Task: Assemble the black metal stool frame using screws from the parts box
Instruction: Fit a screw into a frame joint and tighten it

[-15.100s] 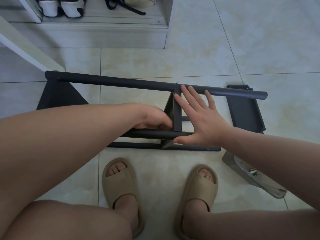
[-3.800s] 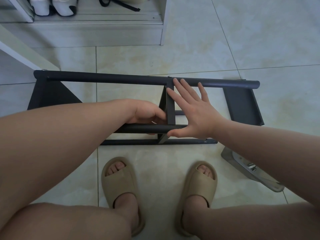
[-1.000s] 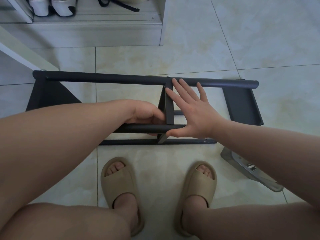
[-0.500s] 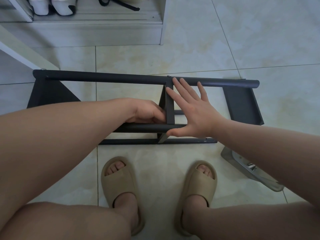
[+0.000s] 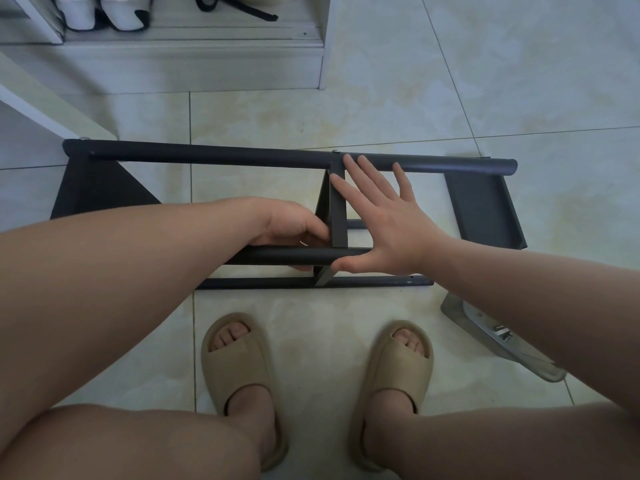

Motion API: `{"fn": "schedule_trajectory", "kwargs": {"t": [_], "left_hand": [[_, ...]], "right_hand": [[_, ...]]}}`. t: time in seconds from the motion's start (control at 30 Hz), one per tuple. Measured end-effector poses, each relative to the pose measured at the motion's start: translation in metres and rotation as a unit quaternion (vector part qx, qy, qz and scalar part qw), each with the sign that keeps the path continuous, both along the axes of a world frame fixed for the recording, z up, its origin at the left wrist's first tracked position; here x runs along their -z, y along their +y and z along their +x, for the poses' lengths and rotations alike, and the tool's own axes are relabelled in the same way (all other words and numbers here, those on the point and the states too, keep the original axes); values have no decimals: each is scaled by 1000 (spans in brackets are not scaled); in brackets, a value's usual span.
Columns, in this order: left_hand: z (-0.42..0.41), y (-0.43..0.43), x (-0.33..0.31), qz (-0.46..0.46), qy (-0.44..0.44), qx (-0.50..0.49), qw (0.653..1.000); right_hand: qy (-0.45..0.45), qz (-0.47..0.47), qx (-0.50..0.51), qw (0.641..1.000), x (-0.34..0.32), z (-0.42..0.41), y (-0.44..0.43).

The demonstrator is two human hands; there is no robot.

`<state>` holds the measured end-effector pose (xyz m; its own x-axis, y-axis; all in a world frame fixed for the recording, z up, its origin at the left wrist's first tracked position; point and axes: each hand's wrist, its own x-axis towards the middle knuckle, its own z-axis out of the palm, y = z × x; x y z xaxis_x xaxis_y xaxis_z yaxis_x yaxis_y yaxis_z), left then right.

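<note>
The black metal stool frame [image 5: 225, 156] lies on its side on the tiled floor, with a flat cross plate [image 5: 337, 216] joining the far tube to the near tube [image 5: 277, 256]. My left hand [image 5: 291, 225] reaches inside the frame with its fingers curled at the joint of plate and near tube. A small pale piece shows at its fingers; what it is stays hidden. My right hand [image 5: 384, 220] lies flat and spread against the plate's right side, its fingertips on the far tube. The clear parts box [image 5: 485, 327] holding metal bits sits under my right forearm.
A low shoe shelf [image 5: 194, 64] with white shoes [image 5: 104, 12] stands behind the frame. A white slanted board [image 5: 41, 105] crosses the left. My feet in beige slippers [image 5: 239, 368] stand just in front of the frame's lowest tube [image 5: 259, 283].
My left hand has shifted slightly at the joint, its fingers turning a little. My right hand and the frame have stayed in place.
</note>
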<state>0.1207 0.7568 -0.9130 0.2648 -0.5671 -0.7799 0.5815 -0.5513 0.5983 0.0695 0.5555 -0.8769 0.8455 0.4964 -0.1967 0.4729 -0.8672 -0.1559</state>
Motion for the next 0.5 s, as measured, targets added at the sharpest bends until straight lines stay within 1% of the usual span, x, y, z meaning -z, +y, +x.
{"fn": "schedule_trajectory", "kwargs": {"t": [0.1,0.23,0.5], "left_hand": [[0,-2,-2,30,-28,13,999],[-1,-4,-4,3,-70,1,998],[-1,-2,-2,-21,-62,-18,998]], "right_hand": [[1,-1,-1,1000,0,0,0],[-1,-2,-1,1000,1,1,0],[-1,0,2,1000,1,0,1]]}}
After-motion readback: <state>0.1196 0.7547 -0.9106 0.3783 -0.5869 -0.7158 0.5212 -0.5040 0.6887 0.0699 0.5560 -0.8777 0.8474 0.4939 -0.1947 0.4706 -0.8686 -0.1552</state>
